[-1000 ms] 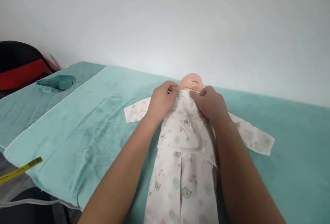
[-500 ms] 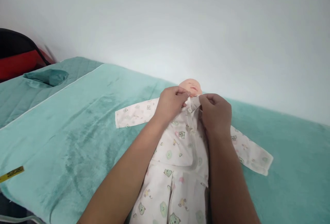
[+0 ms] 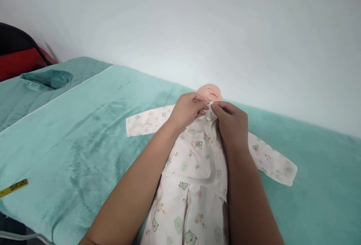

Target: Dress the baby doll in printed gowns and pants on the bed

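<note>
A baby doll (image 3: 210,91) lies on its back, dressed in a white baby top (image 3: 188,151) with small animal prints and matching pants (image 3: 175,207). My left hand (image 3: 189,109) pinches the left side of the top's collar, just below the doll's chin. From the other side, my right hand (image 3: 231,120) pinches the collar's right edge, its fingertips almost meeting the left ones. Buttons run down the front opening below my fingers. The sleeves stretch out flat to both sides. My fingers hide part of the collar.
The doll lies on a teal plush cover (image 3: 93,124) against a white wall (image 3: 180,30). A teal quilted piece with a hole (image 3: 47,79) is at the left, beside a red and black object (image 3: 19,57). A yellow label (image 3: 14,187) lies near the left edge.
My right hand has moved slightly left, bringing its collar edge up to my left fingertips. The collar's raised flap has closed inward. The view has tilted a little.
</note>
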Demonstrator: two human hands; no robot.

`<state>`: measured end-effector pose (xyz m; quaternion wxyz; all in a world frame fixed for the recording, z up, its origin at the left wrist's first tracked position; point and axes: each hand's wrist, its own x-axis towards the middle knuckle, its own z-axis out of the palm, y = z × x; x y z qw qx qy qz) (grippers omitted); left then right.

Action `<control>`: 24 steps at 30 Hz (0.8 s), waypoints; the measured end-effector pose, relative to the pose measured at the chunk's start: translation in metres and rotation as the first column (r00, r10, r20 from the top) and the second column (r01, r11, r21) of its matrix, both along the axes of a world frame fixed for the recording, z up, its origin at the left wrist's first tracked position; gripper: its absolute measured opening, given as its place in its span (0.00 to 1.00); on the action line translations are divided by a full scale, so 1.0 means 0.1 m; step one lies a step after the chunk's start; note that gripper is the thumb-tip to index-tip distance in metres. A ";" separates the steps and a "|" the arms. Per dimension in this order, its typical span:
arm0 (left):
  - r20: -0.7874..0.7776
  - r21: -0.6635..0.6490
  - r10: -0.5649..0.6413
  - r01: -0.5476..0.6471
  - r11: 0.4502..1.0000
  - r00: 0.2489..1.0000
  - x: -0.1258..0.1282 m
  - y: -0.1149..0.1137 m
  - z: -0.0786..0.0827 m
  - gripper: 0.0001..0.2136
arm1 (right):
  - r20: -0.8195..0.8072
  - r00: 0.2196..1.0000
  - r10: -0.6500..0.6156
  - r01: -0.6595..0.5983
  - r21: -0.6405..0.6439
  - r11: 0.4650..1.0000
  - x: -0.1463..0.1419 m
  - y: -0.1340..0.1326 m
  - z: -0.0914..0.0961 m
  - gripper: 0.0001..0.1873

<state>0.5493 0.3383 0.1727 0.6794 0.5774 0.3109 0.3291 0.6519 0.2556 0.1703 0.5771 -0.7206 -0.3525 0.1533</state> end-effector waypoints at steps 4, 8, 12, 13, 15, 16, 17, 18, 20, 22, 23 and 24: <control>0.018 0.000 -0.026 0.026 1.000 0.999 -0.01 0.02 0.00 0.03 | 0.066 0.997 0.032 -0.030 -0.033 0.999 -0.01 0.01 0.01 0.10; 0.022 0.020 -0.041 0.041 0.999 0.999 0.00 0.04 -0.02 0.03 | 0.170 0.984 0.052 -0.043 -0.058 0.997 -0.03 0.02 0.01 0.08; -0.010 0.090 -0.072 0.073 0.993 0.997 -0.01 0.05 -0.02 0.03 | 0.215 0.972 0.094 -0.081 -0.070 0.994 -0.06 0.01 0.01 0.09; -0.020 0.105 -0.079 0.081 0.991 0.997 -0.01 0.05 -0.02 0.05 | 0.213 0.971 0.108 -0.096 -0.067 0.993 -0.06 0.00 0.01 0.10; -0.034 0.108 -0.080 0.084 0.991 0.996 -0.02 0.05 -0.02 0.05 | 0.193 0.972 0.134 -0.125 -0.060 0.990 -0.05 -0.01 0.01 0.10; -0.037 0.100 -0.074 0.077 0.992 0.997 -0.02 0.06 -0.02 0.04 | 0.170 0.975 0.143 -0.135 -0.059 0.989 -0.04 -0.02 0.01 0.09; -0.038 0.089 -0.067 0.070 0.994 0.997 -0.01 0.06 -0.02 0.04 | 0.137 0.979 0.149 -0.142 -0.060 0.988 -0.02 -0.02 0.01 0.09; -0.040 0.082 -0.059 0.062 0.995 0.997 -0.01 0.06 -0.03 0.05 | 0.097 0.984 0.148 -0.143 -0.059 0.988 -0.01 -0.02 0.00 0.09; -0.053 0.088 -0.038 0.043 0.995 0.998 0.01 0.06 -0.04 0.07 | 0.021 0.991 0.129 -0.128 -0.050 0.991 0.02 -0.02 -0.02 0.09; -0.105 0.154 -0.003 0.019 0.988 0.994 0.02 0.06 -0.04 0.08 | -0.010 0.995 0.101 -0.102 -0.046 0.994 0.03 0.00 -0.03 0.08; -0.147 0.211 0.021 0.010 0.977 0.989 0.02 0.06 -0.03 0.08 | -0.005 0.996 0.089 -0.089 -0.048 0.995 0.04 0.00 -0.03 0.08; -0.192 0.275 0.046 0.009 0.961 0.980 0.01 0.06 -0.03 0.09 | 0.007 0.997 0.081 -0.081 -0.054 0.995 0.03 0.01 -0.03 0.08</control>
